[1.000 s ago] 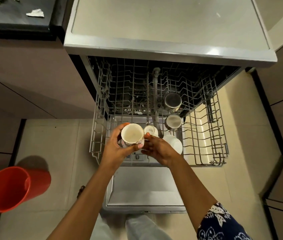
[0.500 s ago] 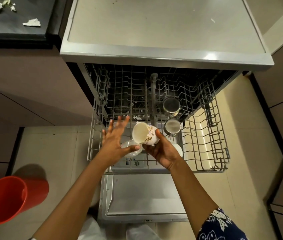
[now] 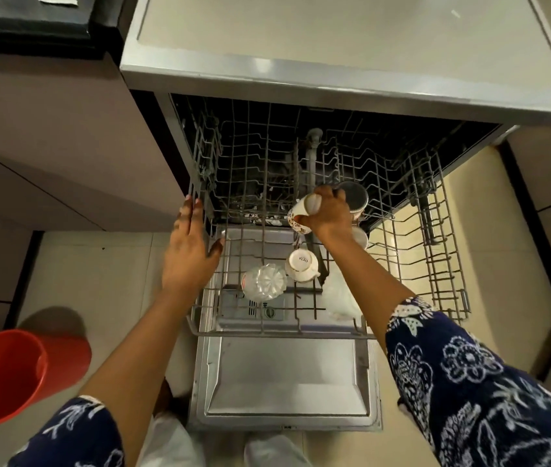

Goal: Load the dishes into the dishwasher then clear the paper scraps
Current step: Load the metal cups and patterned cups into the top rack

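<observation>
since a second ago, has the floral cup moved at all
Yes. The right hand has carried the floral cup away from the front of the rack, past the inverted white cup, deeper in to just beside the rear steel tumbler.

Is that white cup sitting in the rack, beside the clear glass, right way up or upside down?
Upside down: the white cup shows its stamped base facing up, in the rack.

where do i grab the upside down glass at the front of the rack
Come from straight above and wrap fingers round the side wall of the glass, just under its upturned base. It stands mouth down on the rack, so the rim is out of reach. The white cup sits close on its right, so the left side probably gives more room.
</observation>
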The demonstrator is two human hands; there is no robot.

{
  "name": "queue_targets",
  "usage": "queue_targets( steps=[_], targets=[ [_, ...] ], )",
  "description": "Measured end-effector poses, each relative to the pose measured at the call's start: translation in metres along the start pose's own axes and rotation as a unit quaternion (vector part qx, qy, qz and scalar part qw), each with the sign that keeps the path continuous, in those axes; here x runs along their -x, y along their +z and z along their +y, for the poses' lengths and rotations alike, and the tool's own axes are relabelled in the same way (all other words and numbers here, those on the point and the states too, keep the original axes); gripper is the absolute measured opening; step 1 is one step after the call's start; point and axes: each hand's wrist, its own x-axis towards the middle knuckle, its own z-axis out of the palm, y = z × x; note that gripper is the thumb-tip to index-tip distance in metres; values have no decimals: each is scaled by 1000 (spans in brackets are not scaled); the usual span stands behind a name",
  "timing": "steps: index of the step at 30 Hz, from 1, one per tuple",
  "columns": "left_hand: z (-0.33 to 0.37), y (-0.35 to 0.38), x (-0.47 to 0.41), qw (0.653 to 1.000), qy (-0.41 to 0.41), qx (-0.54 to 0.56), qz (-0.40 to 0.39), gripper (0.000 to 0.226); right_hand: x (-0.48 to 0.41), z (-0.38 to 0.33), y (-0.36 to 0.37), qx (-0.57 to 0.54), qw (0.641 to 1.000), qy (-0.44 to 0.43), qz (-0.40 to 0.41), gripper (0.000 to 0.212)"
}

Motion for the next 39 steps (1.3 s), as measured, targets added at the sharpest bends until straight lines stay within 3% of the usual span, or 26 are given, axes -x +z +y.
queue_targets(
  steps=[7, 22, 30, 39],
  targets=[
    [4, -1, 2, 1000, -4, -20, -12, 85, -7, -5, 18, 64, 997, -31, -6, 80],
    [0, 2, 0, 999, 2, -34, -13, 90, -16, -14, 10, 155, 971, -145, -107, 77],
    [-1, 3, 0, 1000, 6, -28, -9, 91, -14, -14, 2, 170, 975, -97, -108, 89],
    [-4, 6, -2, 999, 21, -45, 0, 90, -6, -18, 6, 98, 990, 89, -44, 83]
  ],
)
